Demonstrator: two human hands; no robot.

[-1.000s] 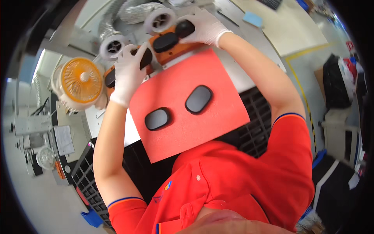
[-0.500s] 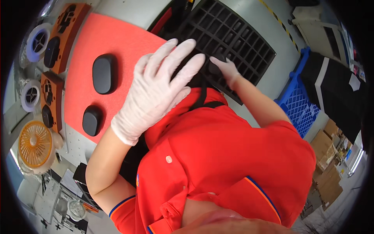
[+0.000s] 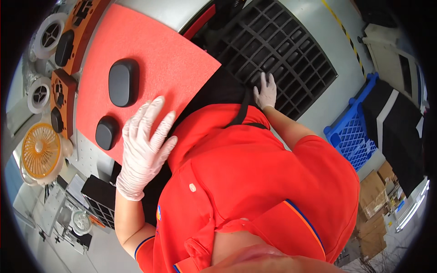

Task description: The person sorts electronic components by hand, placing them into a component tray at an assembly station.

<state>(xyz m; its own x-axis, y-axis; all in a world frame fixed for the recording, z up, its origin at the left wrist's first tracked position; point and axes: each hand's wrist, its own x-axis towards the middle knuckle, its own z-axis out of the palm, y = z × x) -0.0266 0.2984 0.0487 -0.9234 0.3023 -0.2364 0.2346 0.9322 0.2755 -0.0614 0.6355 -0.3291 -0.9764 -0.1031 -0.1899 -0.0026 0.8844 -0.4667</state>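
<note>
My gloved left hand (image 3: 146, 146) hovers at the near edge of a red mat (image 3: 168, 59), fingers stretched and slightly spread, holding nothing visible. Close to its fingertips lies a small black rounded piece (image 3: 107, 132). A larger black rounded oblong piece (image 3: 124, 83) lies farther up the mat. On the other side, my gloved right hand (image 3: 265, 92) reaches over a black tray (image 3: 314, 79) divided into a grid of compartments. Its fingers are apart and I see nothing between them. Several dark rounded pieces sit in the tray's compartments.
Along the left stand two orange fixtures (image 3: 63, 93) with black parts, white round fans and an orange-and-white fan (image 3: 41, 150). To the right are a blue plastic crate (image 3: 353, 132), a black cloth (image 3: 396, 132) with a pale stripe, and cardboard boxes (image 3: 372, 195).
My left hand has drawn back leftward to the mat's near edge. My right hand has shifted slightly across the tray; its fingers now spread, and the dark shape beside its thumb no longer shows.
</note>
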